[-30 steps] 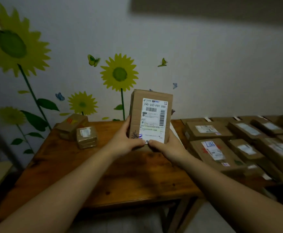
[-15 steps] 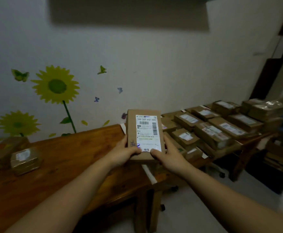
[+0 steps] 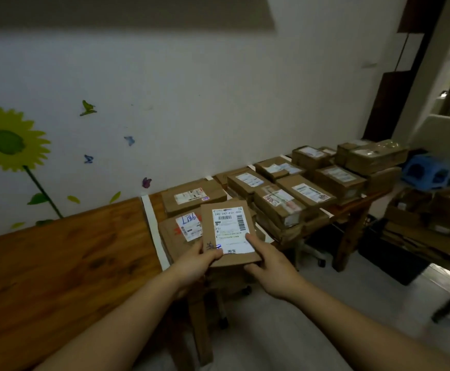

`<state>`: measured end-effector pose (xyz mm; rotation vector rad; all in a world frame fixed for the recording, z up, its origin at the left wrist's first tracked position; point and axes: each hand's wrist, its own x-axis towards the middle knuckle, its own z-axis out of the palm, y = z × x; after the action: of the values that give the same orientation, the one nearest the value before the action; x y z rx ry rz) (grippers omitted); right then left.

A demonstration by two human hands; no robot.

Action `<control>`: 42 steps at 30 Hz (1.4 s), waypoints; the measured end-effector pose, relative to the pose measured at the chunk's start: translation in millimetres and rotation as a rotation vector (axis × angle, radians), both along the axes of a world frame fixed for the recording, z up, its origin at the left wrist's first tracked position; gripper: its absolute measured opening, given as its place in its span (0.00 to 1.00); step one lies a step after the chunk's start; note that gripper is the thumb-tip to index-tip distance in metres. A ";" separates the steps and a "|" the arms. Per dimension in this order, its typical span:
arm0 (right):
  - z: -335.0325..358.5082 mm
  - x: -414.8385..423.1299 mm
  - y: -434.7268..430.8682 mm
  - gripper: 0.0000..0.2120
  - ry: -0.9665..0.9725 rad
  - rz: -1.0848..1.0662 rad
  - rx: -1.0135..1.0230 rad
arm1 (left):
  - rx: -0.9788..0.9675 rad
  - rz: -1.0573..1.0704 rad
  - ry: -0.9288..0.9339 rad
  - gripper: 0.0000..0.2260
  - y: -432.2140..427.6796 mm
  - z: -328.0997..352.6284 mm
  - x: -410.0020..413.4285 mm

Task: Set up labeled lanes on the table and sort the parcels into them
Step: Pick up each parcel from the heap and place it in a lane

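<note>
A flat brown cardboard parcel (image 3: 226, 231) with a white shipping label is held label-up over the table's right part. My left hand (image 3: 195, 265) grips its lower left corner. My right hand (image 3: 269, 266) grips its lower right edge, with the thumb on the label. Under it lies a parcel (image 3: 177, 231) marked in blue pen. White tape strips (image 3: 151, 226) divide the wooden table (image 3: 66, 266) into lanes. Several labelled parcels (image 3: 280, 202) fill the lanes to the right.
A sunflower-decal wall (image 3: 165, 103) runs behind the table. A blue plastic stool (image 3: 424, 172) and open cartons (image 3: 427, 218) stand at the far right on the floor. A dark doorway frame (image 3: 395, 84) rises at the right. Grey floor lies under the table.
The view has swung right and the table's left parcels have left the frame. Both hands have lowered the parcel from upright to a flatter tilt over the marked parcel.
</note>
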<state>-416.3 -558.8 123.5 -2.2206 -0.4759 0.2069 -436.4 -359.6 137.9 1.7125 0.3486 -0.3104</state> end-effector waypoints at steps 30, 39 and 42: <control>-57.9 207.9 130.2 0.28 0.173 0.484 -0.230 | 0.566 0.068 0.020 0.26 102.7 -55.3 112.1; -35.2 243.4 156.9 0.24 -0.036 0.550 -0.276 | 0.698 0.168 0.175 0.34 122.5 -36.6 110.7; -17.6 241.7 187.5 0.25 -0.089 0.597 -0.245 | 0.735 0.185 0.243 0.32 152.9 -21.4 91.4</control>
<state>-174.6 -371.3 105.9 -2.2704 -1.2139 0.5012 -345.0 -206.7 116.5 2.3414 0.8749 -0.2706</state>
